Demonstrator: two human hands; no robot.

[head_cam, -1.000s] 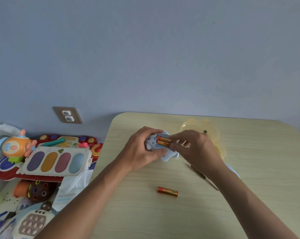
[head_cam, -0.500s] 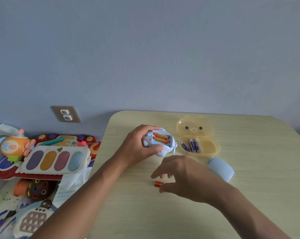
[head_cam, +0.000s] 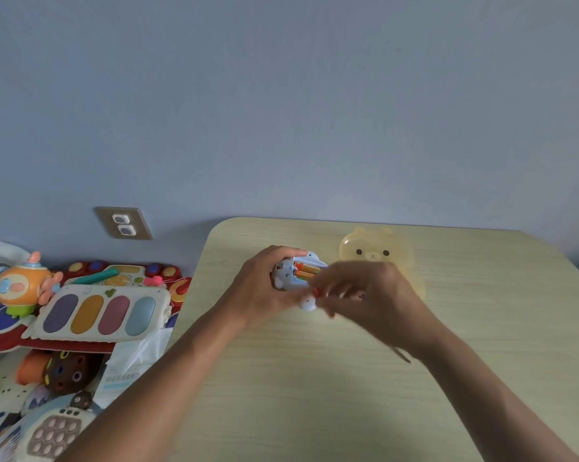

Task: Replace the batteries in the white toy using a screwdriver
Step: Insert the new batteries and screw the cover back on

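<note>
Between my two hands, lifted just off the pale surface, sits the white toy with its battery bay turned up toward me. My left hand is wrapped around the toy's far-left side, thumb over the top edge, holding it firmly. Two orange batteries already lie side by side in the bay, just right of that thumb. My right hand is blurred with motion; its fingers look pinched close together at the toy's near edge, and a sliver of red and orange at the fingertips suggests a third battery (though I cannot tell for certain that one is gripped). I judge the step in hand to be seating this last cell. To do it well I would keep the left hand's hold steady and the bay level, check the polarity marks, press the flat end against the spring first, then tip the other end down until it sits flush with its neighbours. Beyond the right hand lies the yellow bear case, and under the right wrist a dark shaft, probably the screwdriver, waits for the cover.
</note>
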